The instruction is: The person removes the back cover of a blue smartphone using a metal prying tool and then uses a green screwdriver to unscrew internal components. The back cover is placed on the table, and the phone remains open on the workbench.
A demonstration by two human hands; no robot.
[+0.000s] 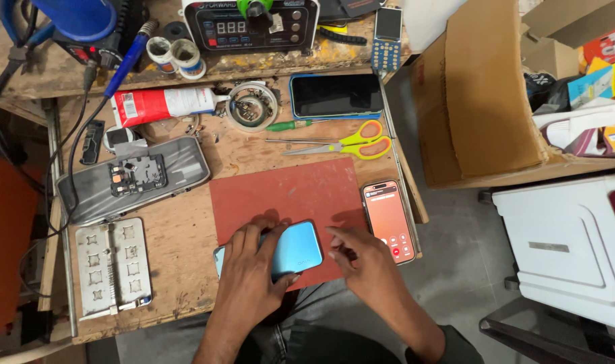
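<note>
A light blue phone lies back-up on a red rubber mat near the front edge of a wooden bench. My left hand rests over its left half, fingers gripping its edges. My right hand hovers just to the phone's right with fingers loosely curled, holding nothing. A second phone with a lit orange screen lies just beyond my right hand at the bench's right edge.
Yellow-handled scissors, a green screwdriver, a dark phone, a red-and-white tube and a tape roll lie behind the mat. An opened phone back and metal jig sit left. A cardboard box stands right.
</note>
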